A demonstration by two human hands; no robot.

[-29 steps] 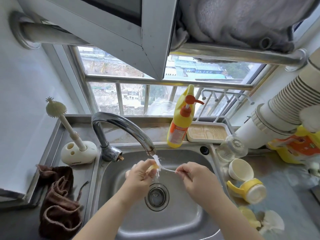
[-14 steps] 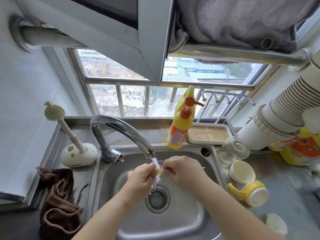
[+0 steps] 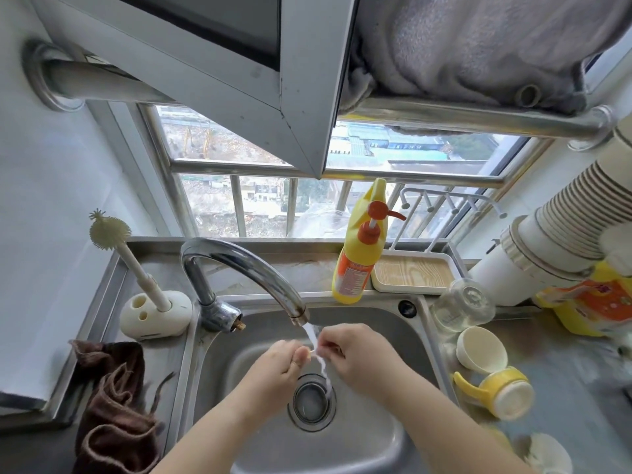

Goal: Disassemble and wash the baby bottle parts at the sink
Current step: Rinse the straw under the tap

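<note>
Both hands meet over the steel sink (image 3: 369, 436), under the water running from the faucet (image 3: 246, 265). My left hand (image 3: 278, 366) pinches the small yellowish end of a straw part (image 3: 310, 352). From the other side, my right hand (image 3: 355, 354) pinches the same part, and its fingers hide the rest of it. On the counter to the right lie a clear glass bottle (image 3: 461, 306) on its side, a cream cap (image 3: 480, 350) and a yellow handled collar (image 3: 496, 391).
A yellow pump soap bottle (image 3: 359, 254) and a wood-look tray (image 3: 413, 273) stand behind the sink. A bottle brush (image 3: 136, 265) leans in a white holder (image 3: 154, 316) at left, above a brown cloth (image 3: 113, 405). Stacked paper cups (image 3: 564, 227) jut in at right.
My right hand has moved left and closed in on my left hand. The thin white straw that stretched between them a second ago is now hidden.
</note>
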